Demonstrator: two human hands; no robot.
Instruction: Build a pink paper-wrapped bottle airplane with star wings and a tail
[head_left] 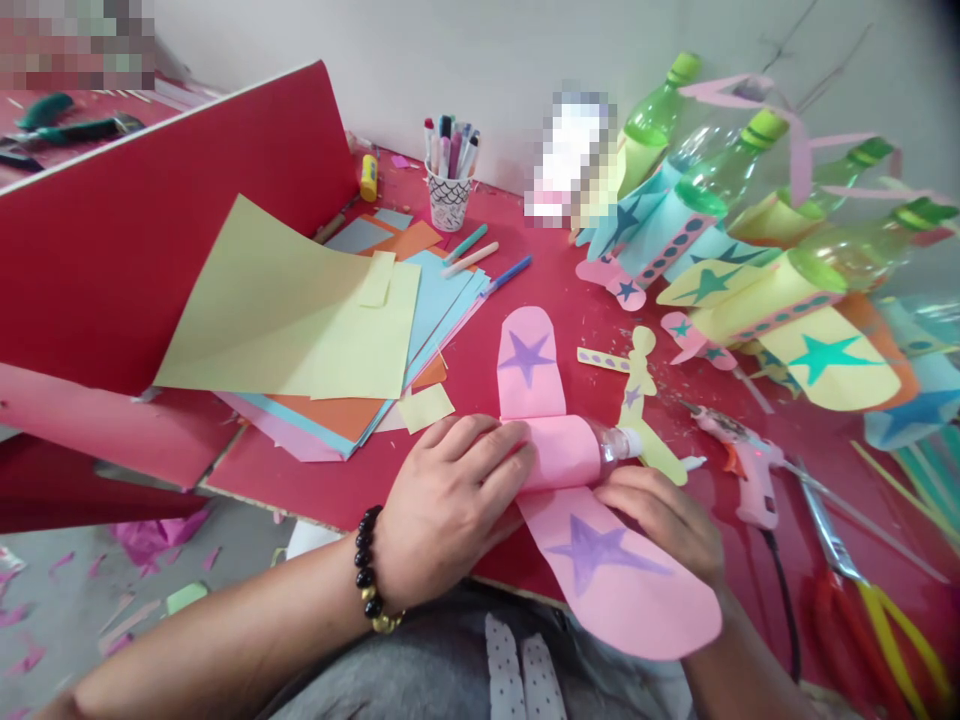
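The bottle (pixel 616 444) lies on its side at the near edge of the surface (pixel 474 350), between both hands. Done: pink wrap (pixel 564 452) fitted; far wing (pixel 532 390) and near wing (pixel 637 595) in position, each with a purple star. Apparently left: the dotted strip (pixel 604 359) and yellow cut-out (pixel 636 402), both loose; comparable strips are fitted on the finished bottles (pixel 814 290).

Left hand (pixel 442 505): fingers closed over the wrap. Right hand (pixel 664 510): fingers touch the assembly near the neck; the near wing hides their closure.

Outward: glue gun (pixel 757 480), scissors (pixel 838 548), sheets (pixel 300 330), marker cup (pixel 448 203). No brand, label or writing is legible.
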